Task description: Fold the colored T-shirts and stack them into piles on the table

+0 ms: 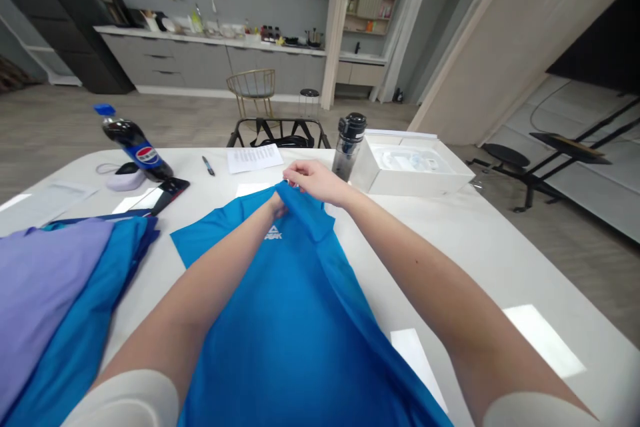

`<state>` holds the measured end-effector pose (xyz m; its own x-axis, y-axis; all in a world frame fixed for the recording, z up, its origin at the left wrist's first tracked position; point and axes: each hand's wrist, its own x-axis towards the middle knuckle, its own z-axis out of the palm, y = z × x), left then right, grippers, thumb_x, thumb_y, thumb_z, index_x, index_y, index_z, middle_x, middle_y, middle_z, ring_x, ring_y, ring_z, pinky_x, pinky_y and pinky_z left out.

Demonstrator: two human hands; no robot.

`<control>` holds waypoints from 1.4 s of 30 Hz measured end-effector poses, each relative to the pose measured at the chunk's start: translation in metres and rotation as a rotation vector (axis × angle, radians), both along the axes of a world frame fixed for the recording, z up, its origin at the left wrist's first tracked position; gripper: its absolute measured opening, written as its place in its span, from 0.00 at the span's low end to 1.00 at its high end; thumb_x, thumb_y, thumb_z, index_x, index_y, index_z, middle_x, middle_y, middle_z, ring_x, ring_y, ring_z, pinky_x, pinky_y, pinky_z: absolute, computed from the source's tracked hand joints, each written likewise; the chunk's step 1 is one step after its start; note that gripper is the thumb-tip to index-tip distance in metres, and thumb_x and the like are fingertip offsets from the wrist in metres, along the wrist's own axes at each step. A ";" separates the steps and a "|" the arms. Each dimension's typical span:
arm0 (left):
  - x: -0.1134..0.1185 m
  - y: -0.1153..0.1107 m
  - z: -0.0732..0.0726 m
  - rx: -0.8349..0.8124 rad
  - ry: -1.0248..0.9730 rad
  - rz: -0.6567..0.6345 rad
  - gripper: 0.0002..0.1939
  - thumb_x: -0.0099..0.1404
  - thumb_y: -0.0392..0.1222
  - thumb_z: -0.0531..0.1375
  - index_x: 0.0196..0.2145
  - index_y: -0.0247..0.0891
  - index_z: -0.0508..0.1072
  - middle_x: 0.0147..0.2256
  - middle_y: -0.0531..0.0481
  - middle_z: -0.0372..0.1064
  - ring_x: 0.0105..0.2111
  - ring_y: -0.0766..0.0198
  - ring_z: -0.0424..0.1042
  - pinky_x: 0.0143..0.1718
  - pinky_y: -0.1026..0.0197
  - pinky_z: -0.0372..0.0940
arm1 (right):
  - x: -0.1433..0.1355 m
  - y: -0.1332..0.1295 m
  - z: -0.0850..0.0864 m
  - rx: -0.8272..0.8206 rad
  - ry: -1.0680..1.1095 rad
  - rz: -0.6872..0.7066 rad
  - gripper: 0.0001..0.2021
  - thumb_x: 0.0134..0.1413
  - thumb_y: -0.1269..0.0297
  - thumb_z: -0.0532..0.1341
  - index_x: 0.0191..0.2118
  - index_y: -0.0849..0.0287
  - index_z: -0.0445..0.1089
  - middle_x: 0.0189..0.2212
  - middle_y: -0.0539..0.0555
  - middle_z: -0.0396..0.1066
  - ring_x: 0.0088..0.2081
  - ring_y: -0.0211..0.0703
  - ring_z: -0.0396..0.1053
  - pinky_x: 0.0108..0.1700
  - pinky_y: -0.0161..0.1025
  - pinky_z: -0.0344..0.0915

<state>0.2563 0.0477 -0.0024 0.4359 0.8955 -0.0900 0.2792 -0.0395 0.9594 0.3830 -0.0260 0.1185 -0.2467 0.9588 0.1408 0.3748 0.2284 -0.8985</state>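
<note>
A bright blue T-shirt point(280, 320) with a small white chest logo lies spread over the table in front of me, its neck end away from me. My right hand point(313, 180) pinches the shirt near the collar, lifting a fold of cloth on that side. Close beside it, my left hand point(279, 205) is at the collar too, its fingers mostly hidden by the fabric. The shirt's right side is raised and folded inward, while the left sleeve lies flat.
On the left are folded clothes point(55, 267), a cola bottle point(135, 147), a phone point(170, 193) and a pen point(208, 165). A printed sheet point(255, 158), a dark-lidded tumbler point(349, 147) and an open white box point(415, 170) stand along the far side of the white table point(500, 267).
</note>
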 end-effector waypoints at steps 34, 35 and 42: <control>-0.116 -0.070 -0.001 0.689 0.812 -0.146 0.20 0.72 0.39 0.52 0.59 0.41 0.71 0.58 0.40 0.69 0.59 0.52 0.67 0.61 0.51 0.58 | 0.035 0.032 -0.144 0.132 -0.873 -0.635 0.21 0.71 0.57 0.50 0.63 0.55 0.65 0.61 0.65 0.62 0.60 0.61 0.59 0.58 0.57 0.58; -0.110 -0.076 -0.001 0.699 0.779 -0.267 0.20 0.73 0.40 0.51 0.59 0.43 0.71 0.58 0.43 0.70 0.59 0.53 0.67 0.62 0.51 0.56 | 0.028 0.024 -0.143 0.174 -0.876 -0.592 0.20 0.71 0.57 0.50 0.62 0.56 0.66 0.62 0.65 0.63 0.60 0.60 0.59 0.59 0.57 0.57; -0.102 -0.104 0.008 0.672 0.761 -0.481 0.20 0.62 0.36 0.56 0.52 0.45 0.75 0.48 0.48 0.75 0.50 0.55 0.71 0.55 0.50 0.57 | -0.008 -0.061 -0.145 0.134 -0.819 -0.247 0.23 0.70 0.52 0.52 0.64 0.55 0.66 0.69 0.60 0.58 0.67 0.58 0.56 0.66 0.59 0.54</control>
<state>0.1542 -0.0560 0.0058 0.7866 0.6160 -0.0423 0.5998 -0.7460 0.2894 0.3752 -0.0872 -0.0266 -0.1071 0.9863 0.1255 0.9452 0.1401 -0.2949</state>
